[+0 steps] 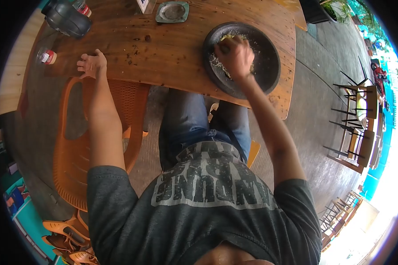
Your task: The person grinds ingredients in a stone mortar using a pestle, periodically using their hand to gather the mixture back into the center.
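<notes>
A round dark stone dish point(266, 66) rests on the wooden table point(172, 57), with pale crumbly bits point(217, 65) spread over its inside. My right hand point(237, 56) is over the dish, its fingers wrapped round a dark, rounded object point(225, 47), perhaps a stone pestle; most of it is hidden by the fingers. At the table's near left edge lies my left hand point(92, 65), fingers spread and holding nothing. Close to its left is a small jar with a red and white label point(47, 56).
A grey-green ashtray point(172, 12) sits near the far edge. A dark bottle point(67, 18) and another labelled jar point(82, 8) stand at the upper left. An orange plastic chair point(75, 145) is left of my legs. Stools and tables point(362, 128) stand at the right.
</notes>
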Available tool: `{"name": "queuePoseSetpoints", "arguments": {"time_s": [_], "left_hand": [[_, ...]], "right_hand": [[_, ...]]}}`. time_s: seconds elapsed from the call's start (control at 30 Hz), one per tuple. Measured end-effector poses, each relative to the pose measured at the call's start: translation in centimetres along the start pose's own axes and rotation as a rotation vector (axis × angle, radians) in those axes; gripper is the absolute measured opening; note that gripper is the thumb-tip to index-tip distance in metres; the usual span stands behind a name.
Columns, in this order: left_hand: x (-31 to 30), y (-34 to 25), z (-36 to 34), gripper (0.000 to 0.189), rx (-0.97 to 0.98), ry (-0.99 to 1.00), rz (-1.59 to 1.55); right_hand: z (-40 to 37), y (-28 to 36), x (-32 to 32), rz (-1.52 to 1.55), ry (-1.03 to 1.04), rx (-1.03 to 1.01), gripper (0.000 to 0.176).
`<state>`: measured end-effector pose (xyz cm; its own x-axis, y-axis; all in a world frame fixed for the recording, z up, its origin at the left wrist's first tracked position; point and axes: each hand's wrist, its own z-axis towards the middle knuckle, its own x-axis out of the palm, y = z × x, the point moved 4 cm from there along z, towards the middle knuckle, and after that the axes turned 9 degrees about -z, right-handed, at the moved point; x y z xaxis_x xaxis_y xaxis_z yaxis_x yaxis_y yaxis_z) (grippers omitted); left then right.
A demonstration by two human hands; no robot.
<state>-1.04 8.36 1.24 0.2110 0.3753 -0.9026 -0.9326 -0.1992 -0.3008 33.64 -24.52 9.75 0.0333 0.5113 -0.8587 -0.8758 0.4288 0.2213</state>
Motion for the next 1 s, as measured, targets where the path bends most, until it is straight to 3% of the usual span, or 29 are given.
{"name": "queuePoseSetpoints", "arguments": {"time_s": [0.03, 0.13, 0.2, 0.23, 0.33, 0.37, 0.4, 0.47, 0.53, 0.57, 0.7, 0.8, 0.83, 0.87, 0.93, 1.0], "left_hand": [[0.2, -0.1, 0.2, 0.056, -0.001, -0.003, 0.015], [-0.3, -0.1, -0.1, 0.056, 0.006, 0.026, -0.048], [-0.9, -0.4, -0.1, 0.055, 0.001, 0.040, -0.037], [-0.9, -0.3, -0.3, 0.054, -0.001, 0.053, -0.027], [0.0, -0.1, 0.0, 0.050, 0.001, 0.010, -0.007], [-0.2, -0.3, 0.0, 0.050, 0.009, 0.009, -0.027], [-0.5, -0.2, -0.2, 0.050, 0.016, 0.011, -0.046], [-0.7, -0.3, -0.2, 0.049, 0.023, 0.009, -0.066], [-0.4, -0.1, -0.1, 0.049, 0.021, 0.007, -0.061], [-0.3, -0.1, -0.2, 0.049, 0.007, -0.001, -0.048], [-0.1, -0.2, 0.0, 0.049, 0.028, -0.025, -0.032], [-0.1, 0.1, -0.1, 0.050, 0.042, -0.036, -0.078], [0.0, 0.1, 0.0, 0.050, 0.040, -0.038, -0.096], [0.0, -0.1, 0.2, 0.050, 0.025, -0.036, -0.077], [0.1, -0.1, 0.0, 0.049, 0.012, -0.017, -0.020], [-0.2, -0.1, -0.2, 0.048, 0.015, -0.002, -0.021]], "right_hand": [[1.2, -0.6, -0.1, -0.076, -0.059, -0.049, 0.016], [3.6, -1.7, -0.4, 0.177, 0.476, 0.329, 0.019], [1.4, -1.0, 0.5, 0.215, 0.443, 0.257, 0.020], [0.4, 0.7, -0.8, 0.130, 0.227, 0.098, 0.019], [0.3, -0.2, -0.4, -0.084, -0.020, -0.054, 0.018], [1.5, -1.3, 0.2, -0.098, 0.017, -0.027, 0.017], [2.8, -1.7, -0.1, 0.019, 0.250, 0.182, 0.017], [3.6, -2.1, -0.4, 0.184, 0.524, 0.322, 0.017], [1.1, -1.1, 0.7, 0.176, 0.354, 0.244, 0.018], [0.1, 0.9, -0.6, 0.098, 0.062, 0.020, 0.019], [1.7, -0.4, -0.6, -0.023, -0.013, 0.011, 0.021], [1.9, -2.0, 0.2, 0.248, 0.376, 0.392, 0.023], [0.9, -1.1, -0.2, 0.264, 0.391, 0.388, 0.024], [-0.6, 0.0, 0.0, 0.205, 0.140, 0.180, 0.022], [-1.5, 1.5, -1.1, -0.001, -0.113, -0.055, 0.020], [0.2, 0.1, 0.0, -0.061, -0.081, -0.060, 0.018]]}}
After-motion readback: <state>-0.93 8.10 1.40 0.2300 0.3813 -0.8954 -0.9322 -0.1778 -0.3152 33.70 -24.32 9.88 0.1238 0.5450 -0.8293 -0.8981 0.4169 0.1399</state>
